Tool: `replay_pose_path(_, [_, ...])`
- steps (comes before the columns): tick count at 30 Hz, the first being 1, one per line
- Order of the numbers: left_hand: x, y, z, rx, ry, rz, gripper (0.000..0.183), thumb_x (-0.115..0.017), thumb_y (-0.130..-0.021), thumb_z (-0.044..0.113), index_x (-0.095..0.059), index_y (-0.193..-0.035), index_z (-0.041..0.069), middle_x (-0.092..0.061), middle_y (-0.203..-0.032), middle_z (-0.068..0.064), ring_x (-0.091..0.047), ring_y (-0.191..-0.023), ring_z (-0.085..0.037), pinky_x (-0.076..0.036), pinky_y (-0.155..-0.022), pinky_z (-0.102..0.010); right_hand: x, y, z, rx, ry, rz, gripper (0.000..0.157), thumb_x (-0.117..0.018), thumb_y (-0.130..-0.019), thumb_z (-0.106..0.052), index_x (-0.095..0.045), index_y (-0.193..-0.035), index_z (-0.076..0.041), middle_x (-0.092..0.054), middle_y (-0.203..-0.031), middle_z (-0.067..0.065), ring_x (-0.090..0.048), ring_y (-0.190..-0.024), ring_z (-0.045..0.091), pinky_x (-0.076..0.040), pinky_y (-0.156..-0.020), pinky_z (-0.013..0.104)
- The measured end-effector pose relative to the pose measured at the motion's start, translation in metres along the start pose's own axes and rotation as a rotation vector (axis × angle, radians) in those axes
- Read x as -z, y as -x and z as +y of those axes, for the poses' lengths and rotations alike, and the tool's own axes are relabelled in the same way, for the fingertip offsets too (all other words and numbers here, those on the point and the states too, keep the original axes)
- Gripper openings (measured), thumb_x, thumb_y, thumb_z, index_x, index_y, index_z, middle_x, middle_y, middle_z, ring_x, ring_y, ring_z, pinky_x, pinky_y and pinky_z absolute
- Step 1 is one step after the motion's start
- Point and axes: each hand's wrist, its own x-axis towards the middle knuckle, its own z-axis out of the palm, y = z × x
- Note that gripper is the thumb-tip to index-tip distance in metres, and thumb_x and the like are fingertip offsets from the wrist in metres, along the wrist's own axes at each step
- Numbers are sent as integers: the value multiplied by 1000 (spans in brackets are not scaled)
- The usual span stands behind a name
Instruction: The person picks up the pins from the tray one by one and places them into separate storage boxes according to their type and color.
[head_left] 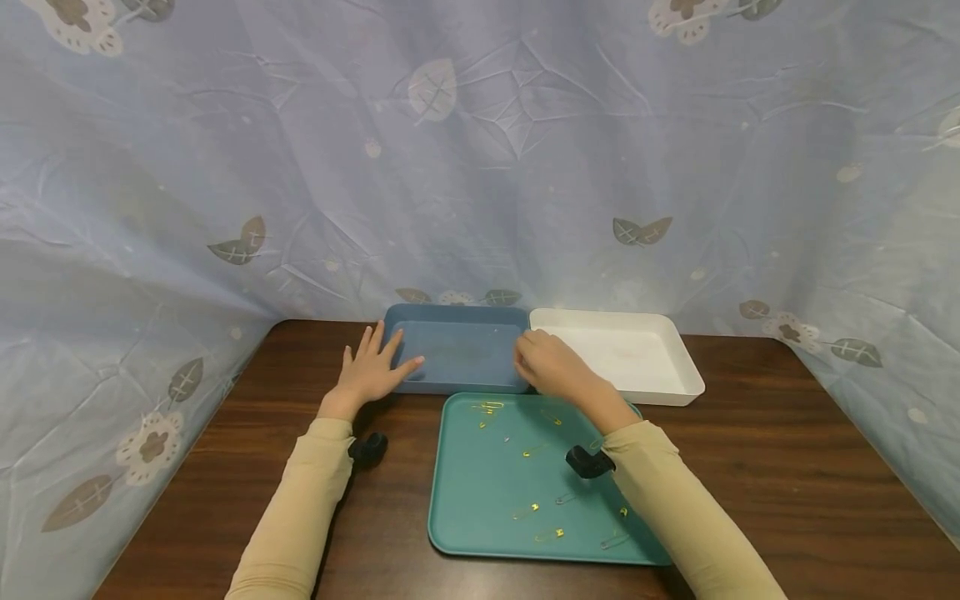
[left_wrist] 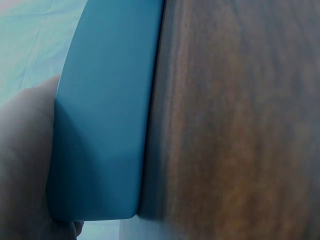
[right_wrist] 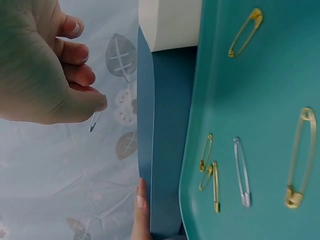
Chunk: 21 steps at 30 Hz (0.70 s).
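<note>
Between the thumb and fingertips of my right hand (head_left: 553, 365) a small silver safety pin (right_wrist: 93, 122) is pinched, its end poking out in the right wrist view. That hand is over the right end of the blue tray (head_left: 457, 354), beside the white tray (head_left: 626, 350). My left hand (head_left: 371, 372) rests with spread fingers on the blue tray's left edge. Closer to me lies a green tray (head_left: 491, 475) with several gold and silver safety pins scattered on it, among them a large gold safety pin (right_wrist: 301, 157) and a silver safety pin (right_wrist: 242, 171).
All three trays sit on a dark wooden table (head_left: 750, 483). A patterned curtain (head_left: 480, 167) hangs right behind the blue and white trays, which stand side by side along the back edge. My right forearm passes over the green tray's right side.
</note>
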Motion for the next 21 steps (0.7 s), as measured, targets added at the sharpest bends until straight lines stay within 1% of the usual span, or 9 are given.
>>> replay_pose_path(2, [0,0,-1,1,-4,-5,89,-36,-91,74,-16,-158,18,3,-164,-18,4,-151,-42,-1,-113,-73,-1,-5,2,-4,3,-6,8,-63,-92,-11,-60,-87,-6,-58,-81,5,-54,-74,20,-49,-69,32])
replay_pose_path(8, [-1,-1,-1,9,-14,-10,89,-35,-91,74,-15,-158,19,5,-165,-16,4,-151,-41,1,-112,-73,-3,-22,6,-5,24,17,7,-62,-92,-10,-62,-87,-5,-61,-83,7,-57,-75,21,-50,-69,33])
replay_pose_path(14, [-2,-2,-2,8,-14,-10,90,-34,-91,76,-14,-158,19,6,-165,-15,6,-151,-41,3,-112,-73,-8,-39,7,-36,-7,20,9,-59,-94,-9,-62,-87,-4,-62,-84,9,-58,-76,23,-51,-71,35])
replay_pose_path(21, [-3,-2,-2,6,-18,0,90,-34,-90,76,-15,-158,20,4,-165,-16,4,-151,-41,0,-112,-73,-13,-61,10,-122,-46,-51,12,-55,-96,-12,-62,-91,-4,-62,-88,10,-59,-81,24,-51,-75,36])
